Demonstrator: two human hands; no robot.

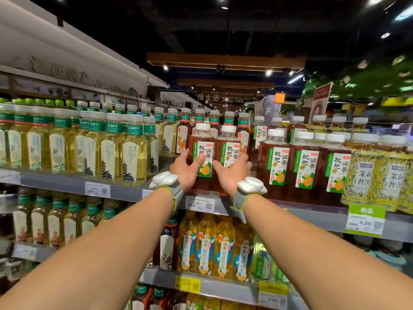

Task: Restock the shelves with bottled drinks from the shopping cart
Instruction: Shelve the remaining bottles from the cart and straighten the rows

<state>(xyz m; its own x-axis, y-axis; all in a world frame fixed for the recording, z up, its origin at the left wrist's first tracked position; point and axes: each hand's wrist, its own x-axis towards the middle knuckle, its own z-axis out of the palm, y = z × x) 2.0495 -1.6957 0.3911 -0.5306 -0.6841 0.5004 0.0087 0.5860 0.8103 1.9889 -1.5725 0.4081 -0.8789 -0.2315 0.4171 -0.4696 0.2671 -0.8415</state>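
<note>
Two brown tea bottles with white caps and white-green labels stand side by side at the front of the upper shelf (125, 193). My left hand (186, 170) grips the left bottle (202, 144), thumb across its label. My right hand (231, 173) grips the right bottle (228, 146) low on its label. Both wrists wear grey straps with white devices. The shopping cart is out of view.
More of the same brown bottles (306, 166) fill the shelf to the right, then yellow-wrapped bottles (368, 175). Pale green tea bottles (111, 151) crowd the left. Lower shelves hold orange-yellow bottles (205, 245). Price tags (364, 220) line the shelf edges.
</note>
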